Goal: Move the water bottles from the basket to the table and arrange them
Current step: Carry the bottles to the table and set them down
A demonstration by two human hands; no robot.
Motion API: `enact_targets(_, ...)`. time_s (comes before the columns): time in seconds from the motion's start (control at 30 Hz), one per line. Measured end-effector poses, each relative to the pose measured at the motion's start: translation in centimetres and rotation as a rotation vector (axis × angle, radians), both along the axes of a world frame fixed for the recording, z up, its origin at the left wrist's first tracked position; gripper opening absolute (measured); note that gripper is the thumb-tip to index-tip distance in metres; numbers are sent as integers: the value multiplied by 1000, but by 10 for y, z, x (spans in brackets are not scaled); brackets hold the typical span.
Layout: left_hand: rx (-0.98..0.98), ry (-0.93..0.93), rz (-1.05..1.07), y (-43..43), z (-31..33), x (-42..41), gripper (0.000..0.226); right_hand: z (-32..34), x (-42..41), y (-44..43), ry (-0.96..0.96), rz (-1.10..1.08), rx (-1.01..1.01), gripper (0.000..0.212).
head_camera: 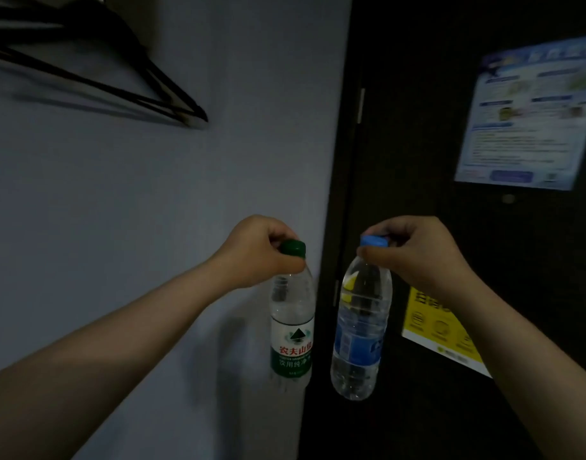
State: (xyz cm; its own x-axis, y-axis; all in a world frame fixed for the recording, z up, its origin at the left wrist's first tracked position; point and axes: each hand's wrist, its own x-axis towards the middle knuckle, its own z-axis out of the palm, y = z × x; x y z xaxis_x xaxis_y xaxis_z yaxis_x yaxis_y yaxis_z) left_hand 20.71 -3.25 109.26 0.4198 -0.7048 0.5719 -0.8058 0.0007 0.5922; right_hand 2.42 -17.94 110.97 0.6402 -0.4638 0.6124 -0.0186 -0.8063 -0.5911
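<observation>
So both bottles are up in the air, dangling by their necks in a pretty dim room. Left hand is pinched closed around the green-capped bottle, clear plastic with a white and green label and red characters on it. Right hand is closed the same way around the cap of the blue-capped bottle, clear with a blue label, tilted a bit. They hang side by side, not touching, in front of a pale wall and a dark door with a blue poster.
</observation>
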Motion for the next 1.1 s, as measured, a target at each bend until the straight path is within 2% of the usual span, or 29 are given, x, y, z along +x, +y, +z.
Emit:
enact_targets(0.13, -12, 21, 187, 30, 1, -2, 17, 4, 29, 1, -15, 177, -52, 22)
enact_targets(0.27, -17, 18, 364, 71, 3, -6, 17, 3, 62, 17, -23, 336, 3, 17)
enact_targets(0.53, 44, -10, 704, 179, 5, -21, 18, -2, 121, 99, -40, 654, 54, 14)
enact_targets(0.8, 21, -15, 1015, 320, 7, -67, 19, 1, 152, 245, -40, 953, 32, 14)
enact_targets(1.1, 49, -51, 1380, 504, 8, -169, 23, 2, 130, 451, -28, 1260, 30, 13)
